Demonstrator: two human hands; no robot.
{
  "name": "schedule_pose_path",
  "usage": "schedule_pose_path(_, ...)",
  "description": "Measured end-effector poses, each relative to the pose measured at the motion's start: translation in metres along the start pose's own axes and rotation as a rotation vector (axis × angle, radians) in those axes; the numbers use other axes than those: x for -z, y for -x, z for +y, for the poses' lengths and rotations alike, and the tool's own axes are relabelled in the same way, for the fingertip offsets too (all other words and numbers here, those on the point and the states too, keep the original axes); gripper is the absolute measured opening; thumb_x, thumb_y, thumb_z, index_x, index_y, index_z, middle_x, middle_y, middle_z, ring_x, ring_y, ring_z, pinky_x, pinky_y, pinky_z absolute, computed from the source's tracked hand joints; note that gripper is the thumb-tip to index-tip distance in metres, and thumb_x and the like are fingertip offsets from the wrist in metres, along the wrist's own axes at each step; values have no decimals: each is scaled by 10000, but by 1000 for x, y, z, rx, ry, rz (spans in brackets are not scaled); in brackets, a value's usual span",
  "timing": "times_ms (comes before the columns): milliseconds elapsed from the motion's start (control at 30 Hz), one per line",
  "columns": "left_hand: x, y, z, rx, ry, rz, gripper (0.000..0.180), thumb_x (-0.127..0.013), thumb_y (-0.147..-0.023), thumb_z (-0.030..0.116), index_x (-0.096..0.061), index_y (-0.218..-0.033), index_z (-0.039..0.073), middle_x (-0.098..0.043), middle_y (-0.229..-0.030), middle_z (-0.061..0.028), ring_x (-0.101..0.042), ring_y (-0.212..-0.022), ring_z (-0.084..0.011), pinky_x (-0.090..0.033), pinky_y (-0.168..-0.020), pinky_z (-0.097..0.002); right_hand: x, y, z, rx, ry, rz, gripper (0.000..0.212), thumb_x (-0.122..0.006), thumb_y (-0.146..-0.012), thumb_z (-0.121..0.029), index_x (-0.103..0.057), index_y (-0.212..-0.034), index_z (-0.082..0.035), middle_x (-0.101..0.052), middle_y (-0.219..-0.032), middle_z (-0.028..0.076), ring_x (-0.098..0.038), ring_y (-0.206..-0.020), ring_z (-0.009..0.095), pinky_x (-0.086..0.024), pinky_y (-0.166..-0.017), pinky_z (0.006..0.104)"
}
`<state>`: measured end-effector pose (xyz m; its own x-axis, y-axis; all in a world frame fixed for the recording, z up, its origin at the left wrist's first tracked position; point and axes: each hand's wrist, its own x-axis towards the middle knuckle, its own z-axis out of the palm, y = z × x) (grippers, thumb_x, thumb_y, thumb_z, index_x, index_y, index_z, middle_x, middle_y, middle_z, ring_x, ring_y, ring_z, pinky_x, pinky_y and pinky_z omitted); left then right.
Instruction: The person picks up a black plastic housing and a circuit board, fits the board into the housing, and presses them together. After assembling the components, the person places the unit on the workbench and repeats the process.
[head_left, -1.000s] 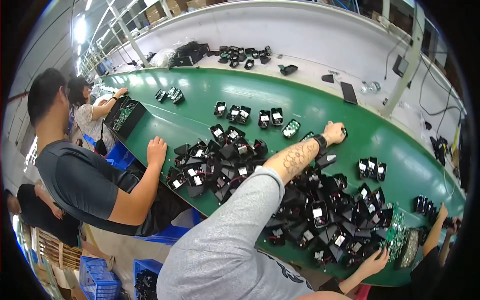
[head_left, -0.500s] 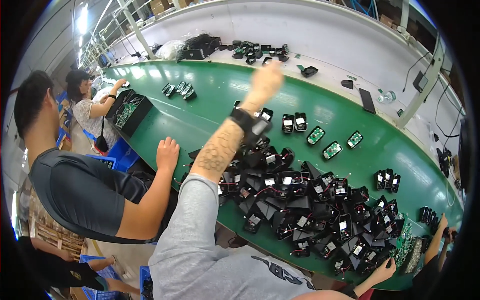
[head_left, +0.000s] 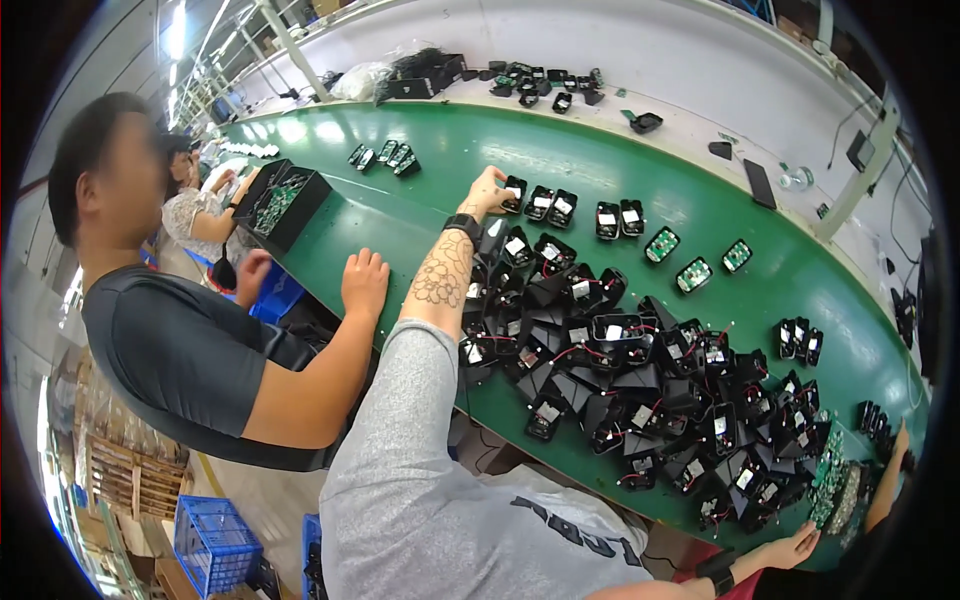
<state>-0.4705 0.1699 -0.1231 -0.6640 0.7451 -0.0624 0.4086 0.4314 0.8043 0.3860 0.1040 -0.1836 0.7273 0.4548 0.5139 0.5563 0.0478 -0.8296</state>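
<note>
My left hand (head_left: 488, 192) reaches far over the green bench, its fingers closed round the upper left side of a small black plastic housing (head_left: 514, 196). That housing stands at the left end of a short row, beside two more black housings (head_left: 551, 207) with white labels. My right hand (head_left: 792, 548) is low at the right, near the bench's front edge, fingers bent together beside a pile of green circuit boards (head_left: 827, 478). What it holds, if anything, is too small to make out. Between my arms lies a big heap of black housings (head_left: 640, 385) with red wires.
Three housings with green boards (head_left: 693, 274) lie beyond the heap. A person in a dark shirt (head_left: 190, 350) sits close on my left, a hand on the bench edge. A black box of boards (head_left: 285, 205) stands farther left. More housings (head_left: 545, 82) lie on the back ledge.
My left hand has come back from the rear ledge to the leftmost housing of the row. My right hand stays by the boards. The view has shifted, and the neighbour's head has turned.
</note>
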Motion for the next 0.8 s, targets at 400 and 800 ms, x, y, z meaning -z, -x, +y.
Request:
schedule_pose_path(400,-16,268,156,-7,1215,-778,550,-447,-906,29,-272,-1424,90,-499,-1275,-267,-532,-1171,-398,-578,-823,-355,1,98,-204,-325,-837,-966,503,-573,-836,-56,-439,-1306,61,-549,-1168,145,-566,-1020,209,-478,-859,330)
schedule_pose_path(800,-85,383,137,-25,964,-654,643,-593,-863,-5,-310,-1428,115,-539,-1196,-137,-601,-1070,-263,-557,-834,-363,-51,194,-263,-573,-1055,-1516,338,-638,-809,-14,-564,-1132,51,-632,-931,88,-618,-795,146,-524,-676,268)
